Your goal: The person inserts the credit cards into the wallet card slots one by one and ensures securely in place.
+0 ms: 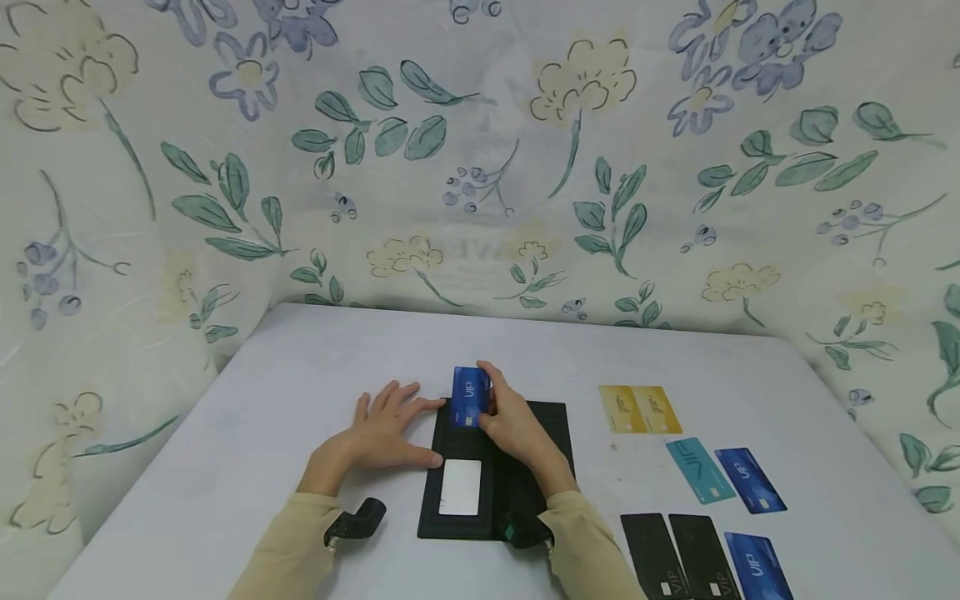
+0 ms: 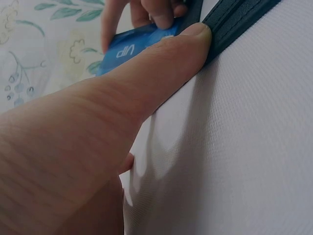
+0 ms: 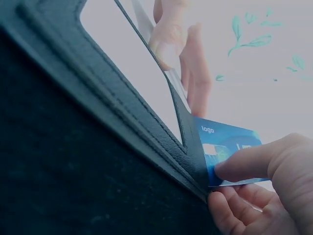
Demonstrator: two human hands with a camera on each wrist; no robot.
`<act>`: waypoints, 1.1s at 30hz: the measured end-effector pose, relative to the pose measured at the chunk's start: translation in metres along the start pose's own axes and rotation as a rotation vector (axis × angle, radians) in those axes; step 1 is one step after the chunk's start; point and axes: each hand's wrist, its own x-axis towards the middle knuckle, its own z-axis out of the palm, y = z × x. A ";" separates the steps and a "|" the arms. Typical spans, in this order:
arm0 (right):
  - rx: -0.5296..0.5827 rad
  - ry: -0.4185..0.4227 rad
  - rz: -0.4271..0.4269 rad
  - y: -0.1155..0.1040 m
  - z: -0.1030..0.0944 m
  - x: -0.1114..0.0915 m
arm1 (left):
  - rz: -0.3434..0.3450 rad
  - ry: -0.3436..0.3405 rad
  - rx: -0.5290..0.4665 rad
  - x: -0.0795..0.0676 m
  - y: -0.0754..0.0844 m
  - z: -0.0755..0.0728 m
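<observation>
Beige sleeves (image 1: 285,546) extend toward the wallet (image 1: 498,479) from its near side, with black wrist devices (image 1: 358,521) at the cuffs. The wallet is black, rectangular and leather-like, its grained surface edged with stitching; a white rectangle (image 1: 460,487) is set in its left panel. The held blue card (image 1: 469,398) is flat, glossy and marked VIP; it is at the far end of the wallet's left panel, projecting past the edge. To the wallet's right, on the white table (image 1: 337,342), lie two gold cards (image 1: 622,409), a teal card (image 1: 701,471), two further blue cards (image 1: 750,481) and two black cards (image 1: 655,557).

Whether the held blue card's lower end sits inside a slot cannot be determined. The right forearm covers part of the wallet's right panel. The black cards and the nearer loose blue one are cut off by the frame.

The left hand (image 1: 382,429) is spread, fingers extended, gripping nothing; its thumb tip touches the wallet's left edge. The right hand (image 1: 517,425) reaches over the wallet's right panel and pinches the held blue card, thumb on its face, fingers behind.
</observation>
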 end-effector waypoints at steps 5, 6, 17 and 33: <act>0.003 -0.022 -0.009 0.002 -0.001 0.001 | -0.017 0.001 0.003 0.001 -0.001 0.002; 0.005 -0.027 -0.005 0.003 -0.001 0.001 | -0.020 0.001 0.002 0.001 0.000 0.002; 0.015 -0.055 0.020 0.006 -0.002 0.001 | -0.019 0.003 -0.006 -0.001 -0.001 0.002; 0.030 -0.078 0.028 0.006 -0.005 0.001 | -0.023 -0.003 0.001 0.000 0.003 0.000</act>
